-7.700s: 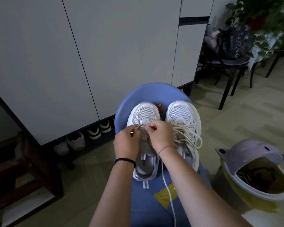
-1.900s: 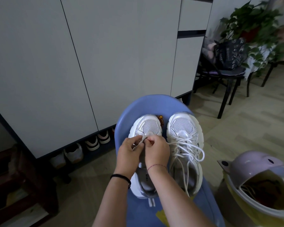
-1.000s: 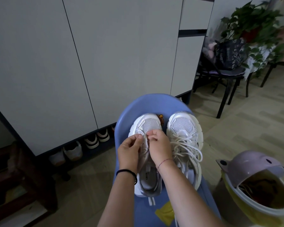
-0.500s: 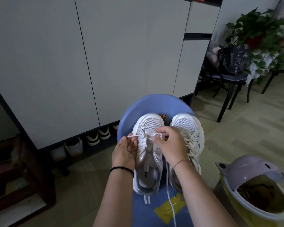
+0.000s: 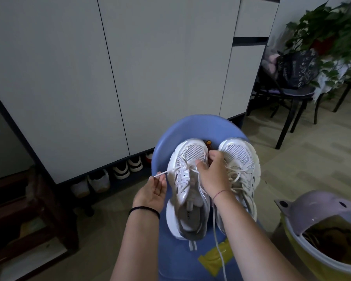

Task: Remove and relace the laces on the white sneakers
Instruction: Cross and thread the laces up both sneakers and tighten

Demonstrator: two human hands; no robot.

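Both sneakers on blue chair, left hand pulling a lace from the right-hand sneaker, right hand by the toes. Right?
Wrong shoe: head view shows the lace in the left hand runs from the left-hand sneaker, not the right-hand sneaker. Both sit on the blue chair; right hand is by the toes.

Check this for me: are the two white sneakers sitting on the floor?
No: the sneaker being laced and its mate both rest on the blue chair, raised above the floor.
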